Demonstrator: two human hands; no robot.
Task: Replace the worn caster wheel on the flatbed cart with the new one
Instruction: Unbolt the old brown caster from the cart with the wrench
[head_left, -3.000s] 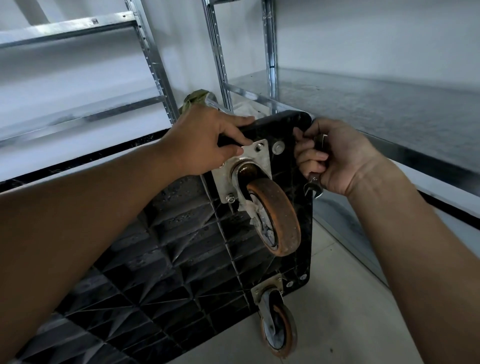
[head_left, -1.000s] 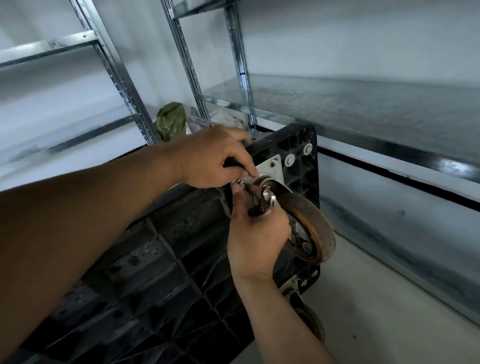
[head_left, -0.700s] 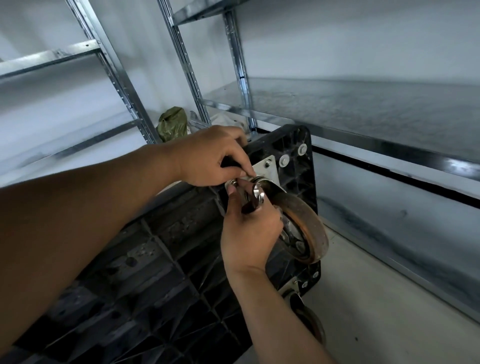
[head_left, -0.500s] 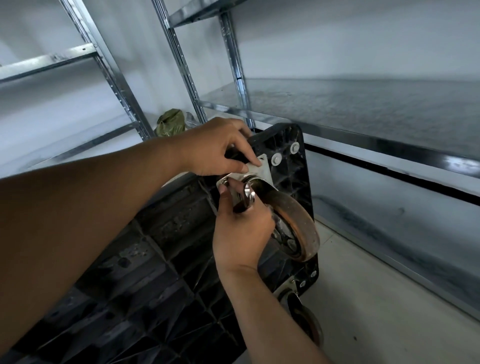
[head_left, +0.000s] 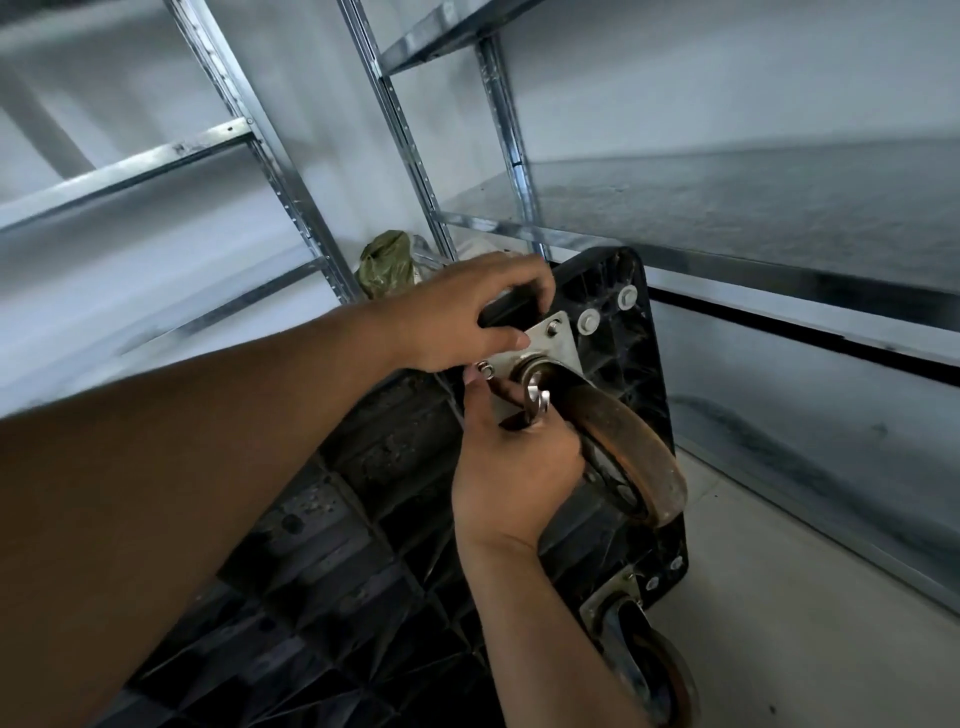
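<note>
- Pinching a shiny metal tool (head_left: 536, 404), the right hand (head_left: 511, 480) has its grip closed round it at the lower edge of the mounting plate (head_left: 555, 339).
- Gripping the top edge of the tipped-up flatbed cart (head_left: 363, 519), the left hand (head_left: 457, 317) lays its thumb on that plate.
- The worn caster wheel (head_left: 641, 462) is mounted on the plate at the cart's upper corner, near metal shelving (head_left: 727, 223).

Right of the right hand (head_left: 514, 478), which grips a wrench (head_left: 536, 402), the worn caster wheel (head_left: 641, 457) blocks passage, and the left hand (head_left: 462, 317), gripping the flatbed cart (head_left: 363, 519), crowds the mounting plate (head_left: 558, 340) just above. Beyond the wheel, open floor (head_left: 779, 597) runs to the metal shelf (head_left: 753, 208) further to the right.
</note>
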